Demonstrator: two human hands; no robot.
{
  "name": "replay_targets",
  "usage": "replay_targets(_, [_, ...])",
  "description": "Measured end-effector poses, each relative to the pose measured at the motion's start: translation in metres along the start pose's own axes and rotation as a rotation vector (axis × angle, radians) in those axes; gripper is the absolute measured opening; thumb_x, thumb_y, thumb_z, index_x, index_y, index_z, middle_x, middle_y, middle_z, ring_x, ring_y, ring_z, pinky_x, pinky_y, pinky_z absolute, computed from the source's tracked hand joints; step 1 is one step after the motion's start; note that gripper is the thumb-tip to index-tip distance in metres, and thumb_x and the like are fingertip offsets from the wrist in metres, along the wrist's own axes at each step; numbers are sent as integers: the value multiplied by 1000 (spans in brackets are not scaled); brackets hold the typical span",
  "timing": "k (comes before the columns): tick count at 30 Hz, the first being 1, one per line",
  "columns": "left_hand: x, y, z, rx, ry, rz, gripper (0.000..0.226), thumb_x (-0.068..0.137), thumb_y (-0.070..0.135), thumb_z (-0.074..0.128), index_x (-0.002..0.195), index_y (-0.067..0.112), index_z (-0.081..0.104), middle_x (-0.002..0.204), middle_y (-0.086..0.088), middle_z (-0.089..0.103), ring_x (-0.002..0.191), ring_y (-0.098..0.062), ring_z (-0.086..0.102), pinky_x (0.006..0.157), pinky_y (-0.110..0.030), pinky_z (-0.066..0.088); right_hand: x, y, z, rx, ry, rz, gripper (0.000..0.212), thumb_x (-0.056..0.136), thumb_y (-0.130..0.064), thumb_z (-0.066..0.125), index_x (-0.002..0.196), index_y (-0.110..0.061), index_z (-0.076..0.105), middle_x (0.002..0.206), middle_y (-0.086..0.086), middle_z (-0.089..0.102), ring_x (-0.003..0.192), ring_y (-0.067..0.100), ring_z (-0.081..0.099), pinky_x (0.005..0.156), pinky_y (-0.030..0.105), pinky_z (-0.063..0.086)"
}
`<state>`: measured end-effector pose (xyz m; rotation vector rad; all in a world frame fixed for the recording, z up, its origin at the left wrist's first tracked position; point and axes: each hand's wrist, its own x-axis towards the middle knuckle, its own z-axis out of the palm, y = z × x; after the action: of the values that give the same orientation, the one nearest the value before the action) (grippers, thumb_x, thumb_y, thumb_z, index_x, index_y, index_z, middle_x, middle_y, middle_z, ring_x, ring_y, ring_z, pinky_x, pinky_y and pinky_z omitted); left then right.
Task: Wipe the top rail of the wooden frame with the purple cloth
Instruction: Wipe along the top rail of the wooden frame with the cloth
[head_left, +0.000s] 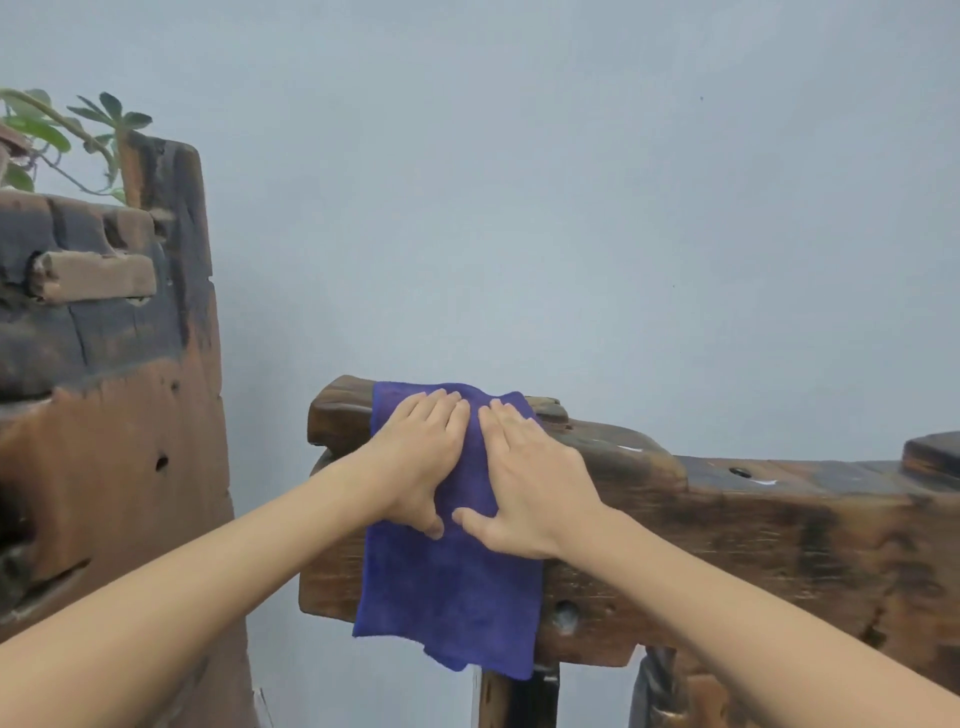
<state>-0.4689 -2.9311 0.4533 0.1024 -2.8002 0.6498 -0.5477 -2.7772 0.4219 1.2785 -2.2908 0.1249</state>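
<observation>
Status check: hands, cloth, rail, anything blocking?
Left hand and right hand flat, pressing purple cloth. Cloth draped over left end of dark wooden top rail. Nothing on the rail to the right.

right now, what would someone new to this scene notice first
The purple cloth stands out most: it is draped over the left end of the dark top rail and hangs down its front. The left hand and the right hand press flat on it side by side. At far left stands a tall worn wooden post, with green plant leaves behind it.
</observation>
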Motion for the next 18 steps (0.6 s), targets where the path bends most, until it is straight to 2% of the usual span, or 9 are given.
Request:
replay_targets(3, [16,-1,-9,-24,-94,24,139,54,64,87,156,0,18,164,-16,22,152,-31,21,124,-39,17,13,-2,-3,68,-30,87,112,80,-81,40,158,-3,20,167,15,20,155,25,15,122,39,20])
replay_targets(8, [45,3,-17,-130,-212,27,144,51,67,88,158,1,16,166,-11,23,155,-25,18,126,-35,19,38,20,-5,201,-95,149,91,85,-71,40,149,-7,40,163,13,30,152,24,24,116,42,28])
replay_targets(10, [57,2,-21,-248,-247,-5,130,50,71,86,151,9,30,154,-3,40,145,-22,36,118,-35,33,47,32,-6,213,-118,129,79,85,-67,34,138,-10,49,152,11,45,143,26,36,114,41,28])
replay_targets(11, [65,1,-21,-310,-253,-30,113,49,72,86,137,17,41,138,3,51,132,-19,48,108,-33,42,51,39,-4,214,-121,123,76,84,-66,31,130,-11,53,142,9,53,136,27,43,112,40,29])
replay_targets(13, [78,-1,-19,-438,-240,-44,82,47,72,86,106,30,47,108,15,57,101,-10,59,90,-30,48,59,52,-1,233,-150,117,82,78,-68,24,130,-12,54,134,7,56,132,26,46,116,41,26])
replay_targets(14, [85,-2,-17,-522,-244,-45,76,46,71,86,101,34,49,103,18,61,95,-7,61,89,-30,51,62,58,0,256,-179,124,90,75,-71,21,136,-12,52,138,7,55,135,25,44,119,42,22])
replay_targets(16, [95,-2,-15,-680,-282,-62,74,45,66,89,106,40,56,104,21,69,96,-5,67,93,-32,55,68,69,0,283,-233,134,99,71,-75,18,141,-13,50,143,6,53,137,23,42,122,43,20])
replay_targets(18, [103,0,-16,-759,-335,-87,82,43,68,89,114,40,58,107,21,71,98,-4,69,95,-32,55,76,79,-2,301,-282,153,96,69,-77,21,134,-16,55,137,5,57,131,24,48,118,44,27])
